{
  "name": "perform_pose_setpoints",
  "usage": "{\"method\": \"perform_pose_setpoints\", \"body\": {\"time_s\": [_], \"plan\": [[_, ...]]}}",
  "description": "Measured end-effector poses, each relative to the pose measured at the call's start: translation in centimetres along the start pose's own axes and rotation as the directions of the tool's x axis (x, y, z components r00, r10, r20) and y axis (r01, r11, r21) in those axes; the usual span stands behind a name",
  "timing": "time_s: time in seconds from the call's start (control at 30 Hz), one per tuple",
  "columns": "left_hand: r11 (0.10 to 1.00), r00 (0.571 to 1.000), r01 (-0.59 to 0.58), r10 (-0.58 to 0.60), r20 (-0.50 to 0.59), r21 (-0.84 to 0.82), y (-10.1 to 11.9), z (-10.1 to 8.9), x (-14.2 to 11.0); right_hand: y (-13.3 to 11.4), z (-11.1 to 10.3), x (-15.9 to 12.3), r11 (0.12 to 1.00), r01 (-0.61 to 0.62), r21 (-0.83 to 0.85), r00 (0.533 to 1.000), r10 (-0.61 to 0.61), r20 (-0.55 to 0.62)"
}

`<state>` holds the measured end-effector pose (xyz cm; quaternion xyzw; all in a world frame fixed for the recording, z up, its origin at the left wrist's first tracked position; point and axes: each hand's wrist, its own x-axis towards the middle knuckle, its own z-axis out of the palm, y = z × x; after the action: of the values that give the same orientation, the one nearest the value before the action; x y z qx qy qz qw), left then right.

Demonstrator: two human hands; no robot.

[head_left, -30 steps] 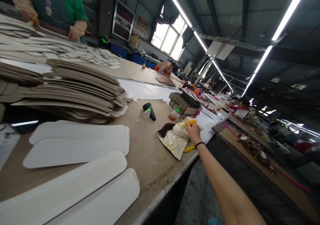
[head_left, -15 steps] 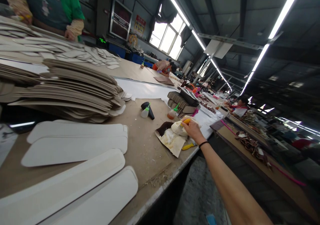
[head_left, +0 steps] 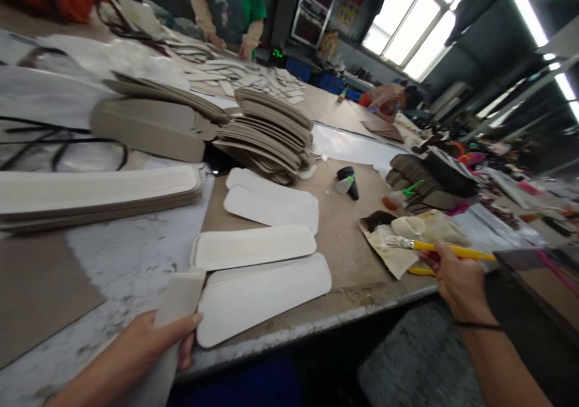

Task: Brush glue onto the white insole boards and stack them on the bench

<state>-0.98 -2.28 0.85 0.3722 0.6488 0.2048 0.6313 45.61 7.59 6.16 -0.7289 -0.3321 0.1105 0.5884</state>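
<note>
Right hand (head_left: 464, 280), lower right of the frame: fingers closed around the slim yellow handle of a brush (head_left: 456, 251). The brush points left; its pale, clotted bristles lie over a cream, smeared sheet (head_left: 400, 265) with a crumpled surface and one dark brown corner. From where I stand, I cannot tell whether bristles and sheet touch.

Left hand (head_left: 167, 331), lower left of center: grasping a flat, off-white strip (head_left: 181, 292), thumb laid across its face. The strip's squared upper end overlaps the nearest white panels.

White panels (head_left: 256, 247), center: long, smooth, flat, round-cornered, fanned in overlapping groups on the brown-covered counter (head_left: 346, 238). Behind them, a stack of taupe panels (head_left: 271, 132) bows slightly, its edges layered.

Right of center: a translucent squeeze bottle (head_left: 345, 184) beside a black tapered object (head_left: 354, 191); farther right, a bottle of amber liquid (head_left: 394, 200) with a green nozzle.
</note>
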Motion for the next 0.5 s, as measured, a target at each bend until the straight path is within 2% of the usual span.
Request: {"method": "perform_pose_setpoints", "body": {"time_s": [0.03,0.1,0.2,0.27,0.3,0.37,0.43,0.5], "plan": [[0.998,0.998,0.011,-0.007,0.06,-0.067,-0.2,-0.4,-0.4,-0.3,1.0,-2.4,0.998,-0.043,0.049,0.998,0.04,0.057],[0.987,0.991,0.044,-0.023,0.135,-0.155,0.1,-0.9,-0.6,-1.5,2.9,-8.2,0.957,-0.215,0.195,0.938,0.147,0.314],[0.978,0.988,0.071,-0.042,0.146,-0.196,0.8,-1.0,-0.5,-3.6,5.6,-17.4,0.929,-0.312,0.197,0.788,0.137,0.6],[0.975,0.987,0.077,-0.044,0.156,-0.208,1.1,-0.9,-0.5,-4.4,7.2,-22.0,0.921,-0.34,0.188,0.694,0.111,0.711],[0.974,0.986,0.084,-0.05,0.16,-0.211,1.1,-0.9,-0.5,-4.6,7.8,-23.6,0.922,-0.344,0.178,0.659,0.102,0.746],[0.972,0.985,0.09,-0.055,0.163,-0.215,1.1,-1.0,-0.6,-4.6,8.5,-25.3,0.934,-0.323,0.15,0.619,0.088,0.781],[0.972,0.985,0.088,-0.053,0.165,-0.216,1.0,-1.2,-0.6,-4.5,8.5,-25.5,0.954,-0.272,0.126,0.62,0.073,0.781],[0.971,0.984,0.079,-0.04,0.173,-0.224,0.9,-1.3,-0.6,-4.5,8.1,-25.2,0.971,-0.209,0.117,0.643,0.046,0.764]]}}
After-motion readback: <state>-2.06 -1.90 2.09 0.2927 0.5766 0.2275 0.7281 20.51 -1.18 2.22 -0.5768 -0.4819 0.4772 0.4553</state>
